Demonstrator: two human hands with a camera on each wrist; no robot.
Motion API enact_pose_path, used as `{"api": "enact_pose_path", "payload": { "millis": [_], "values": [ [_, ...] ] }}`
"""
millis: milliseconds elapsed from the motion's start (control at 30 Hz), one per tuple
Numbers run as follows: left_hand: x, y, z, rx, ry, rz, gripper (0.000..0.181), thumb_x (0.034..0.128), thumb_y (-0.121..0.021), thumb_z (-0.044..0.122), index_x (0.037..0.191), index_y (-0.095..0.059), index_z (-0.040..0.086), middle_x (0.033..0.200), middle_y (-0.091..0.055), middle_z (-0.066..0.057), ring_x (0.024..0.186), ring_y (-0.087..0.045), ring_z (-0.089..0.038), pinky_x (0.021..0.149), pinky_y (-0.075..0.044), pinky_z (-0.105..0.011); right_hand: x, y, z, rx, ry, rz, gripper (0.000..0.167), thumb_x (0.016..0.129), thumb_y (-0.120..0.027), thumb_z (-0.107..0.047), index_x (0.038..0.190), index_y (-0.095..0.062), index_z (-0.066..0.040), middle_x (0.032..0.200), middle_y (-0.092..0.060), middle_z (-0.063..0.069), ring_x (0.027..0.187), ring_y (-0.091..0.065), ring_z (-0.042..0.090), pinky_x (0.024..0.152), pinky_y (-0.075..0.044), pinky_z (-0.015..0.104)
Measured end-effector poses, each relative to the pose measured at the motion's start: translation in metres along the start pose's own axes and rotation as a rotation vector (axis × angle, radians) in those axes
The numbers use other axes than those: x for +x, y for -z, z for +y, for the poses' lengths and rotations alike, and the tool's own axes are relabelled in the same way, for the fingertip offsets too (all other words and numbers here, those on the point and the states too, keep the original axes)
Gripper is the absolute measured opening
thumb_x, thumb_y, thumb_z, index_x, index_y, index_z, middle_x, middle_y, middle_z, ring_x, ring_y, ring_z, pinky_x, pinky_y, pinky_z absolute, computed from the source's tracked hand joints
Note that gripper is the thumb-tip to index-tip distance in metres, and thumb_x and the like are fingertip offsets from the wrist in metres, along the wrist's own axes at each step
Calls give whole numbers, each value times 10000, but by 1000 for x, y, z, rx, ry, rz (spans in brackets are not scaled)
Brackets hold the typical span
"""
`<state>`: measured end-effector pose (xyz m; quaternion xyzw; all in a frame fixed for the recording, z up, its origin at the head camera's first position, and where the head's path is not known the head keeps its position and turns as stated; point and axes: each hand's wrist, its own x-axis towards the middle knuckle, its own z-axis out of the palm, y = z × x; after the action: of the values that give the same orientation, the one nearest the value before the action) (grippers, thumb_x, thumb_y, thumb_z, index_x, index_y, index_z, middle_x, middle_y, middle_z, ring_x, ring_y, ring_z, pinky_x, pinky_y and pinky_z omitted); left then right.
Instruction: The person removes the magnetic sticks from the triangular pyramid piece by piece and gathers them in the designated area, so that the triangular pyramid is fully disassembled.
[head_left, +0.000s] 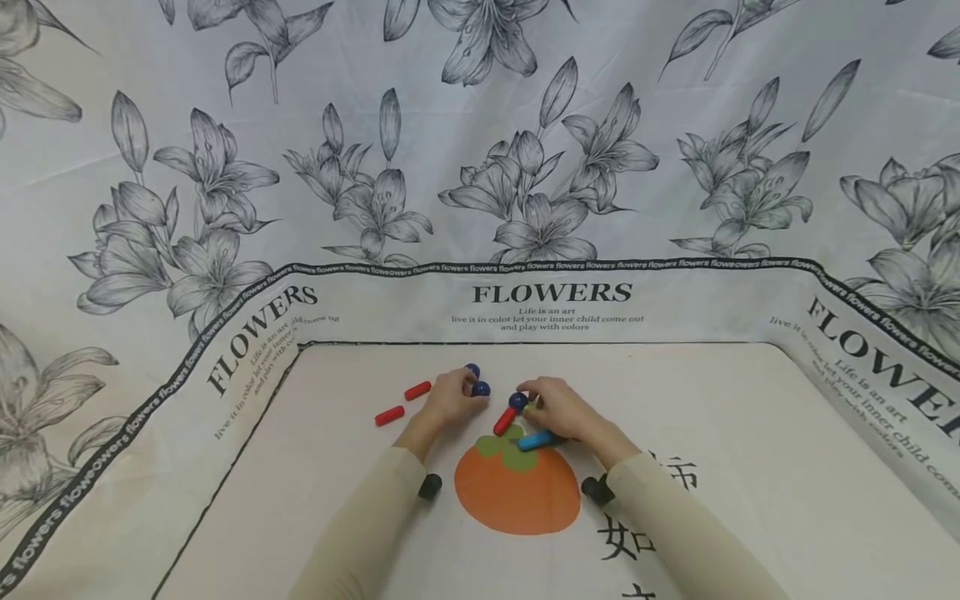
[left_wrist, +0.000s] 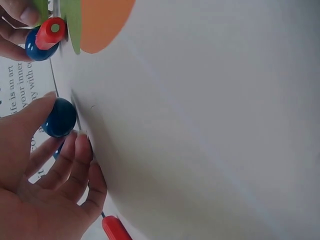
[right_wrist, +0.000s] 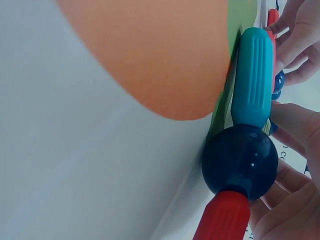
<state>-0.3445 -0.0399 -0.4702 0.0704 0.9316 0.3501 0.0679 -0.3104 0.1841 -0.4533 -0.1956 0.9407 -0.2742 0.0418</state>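
Note:
My left hand (head_left: 450,396) pinches a dark blue ball (left_wrist: 60,117) between thumb and fingertips. A second blue ball (head_left: 472,369) shows just behind its fingers. My right hand (head_left: 561,408) grips a joined piece of balls and rods by one blue ball (head_left: 518,402). From that ball a red rod (head_left: 505,421) points down and left. A light blue rod (right_wrist: 253,75) also belongs to the piece, meeting another dark blue ball (right_wrist: 240,161) with a red rod beyond it. Something yellow-green (right_wrist: 266,126) peeks out by the right fingers, mostly hidden.
Two loose red rods (head_left: 403,403) lie left of my left hand. The pale mat (head_left: 337,500) bears a printed orange persimmon (head_left: 517,500) and black characters (head_left: 626,536). Behind the mat's back edge hangs a white cloth (head_left: 405,308) with printed flowers and lettering.

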Motion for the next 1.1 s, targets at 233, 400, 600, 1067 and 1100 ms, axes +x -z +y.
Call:
{"api": "enact_pose_path", "payload": {
  "millis": [233,400,600,1067,1100],
  "values": [
    [-8,4,-3,-6,-15,-17,481,889,-815,271,1284,-615,82,898,-598,-68,796,-552,-213,673,-451,-303,3,-3,3,8,19,15,368,921,-732,-98,1279,-689,-22,1038,-700,100,879,-624,191,842,-545,399],
    [-20,6,-6,-4,-17,-35,514,883,-820,289,1305,-607,85,921,-601,-64,812,-561,-218,684,-472,-305,3,-3,2,8,16,43,328,918,-750,-117,1229,-713,-22,953,-709,67,825,-597,185,818,-539,395],
    [-34,6,-2,-7,-56,-108,418,890,-816,299,1215,-668,81,956,-626,-39,868,-579,-211,749,-524,-315,4,-1,1,-23,-14,59,305,913,-776,-149,1192,-728,-34,867,-684,30,777,-568,183,777,-527,370],
    [-32,-10,13,-2,-132,-200,243,921,-785,272,1063,-726,84,867,-640,-21,798,-593,-176,694,-513,-265,5,-2,1,-3,1,47,271,946,-740,-162,1177,-721,-22,806,-661,16,720,-558,162,688,-490,311],
    [-32,-11,13,1,-131,-198,241,923,-782,271,1062,-727,82,867,-640,-19,797,-595,-174,696,-516,-261,5,-2,1,-3,3,45,264,952,-732,-163,1176,-723,-23,814,-667,19,724,-560,163,691,-496,316]
  ]
}}
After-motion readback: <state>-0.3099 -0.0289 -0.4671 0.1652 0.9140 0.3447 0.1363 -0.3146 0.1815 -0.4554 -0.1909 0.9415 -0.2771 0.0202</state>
